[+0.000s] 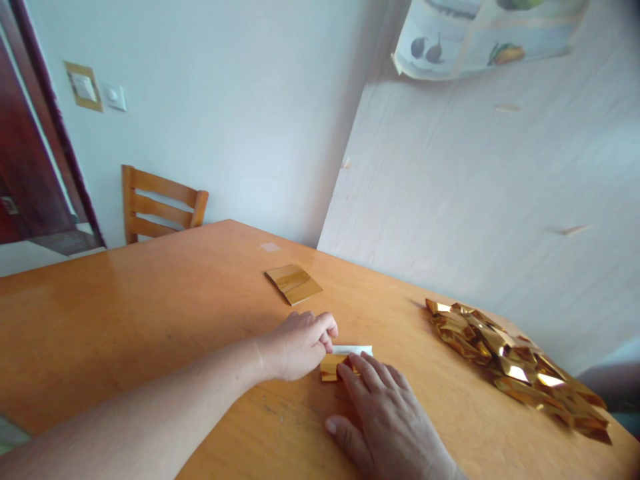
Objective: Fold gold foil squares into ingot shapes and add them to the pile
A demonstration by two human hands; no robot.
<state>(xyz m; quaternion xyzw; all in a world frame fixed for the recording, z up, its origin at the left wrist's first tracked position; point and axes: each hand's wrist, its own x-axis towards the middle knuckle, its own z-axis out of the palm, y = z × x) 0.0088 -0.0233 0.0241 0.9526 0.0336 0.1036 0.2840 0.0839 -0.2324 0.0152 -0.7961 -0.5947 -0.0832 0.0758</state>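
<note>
A small sheet of gold foil paper [330, 368] lies on the table, folded, with a white strip [353, 349] of its back showing along the far edge. My right hand [383, 407] rests open over its right part, fingertips on the gold face and thumb out on the wood. At the left end of the paper is my left hand [303, 343], its fingers curled into a loose fist. Nothing shows in that fist. Whether its knuckles touch the paper is hard to tell. Both hands cover parts of the sheet.
A flat gold paper stack [294, 283] lies beyond my left hand. Several folded shiny gold paper pieces [515, 370] are heaped at the right, along the board. A pale square patch [271, 247] marks the wooden table [125, 300]; a chair [163, 203] stands behind.
</note>
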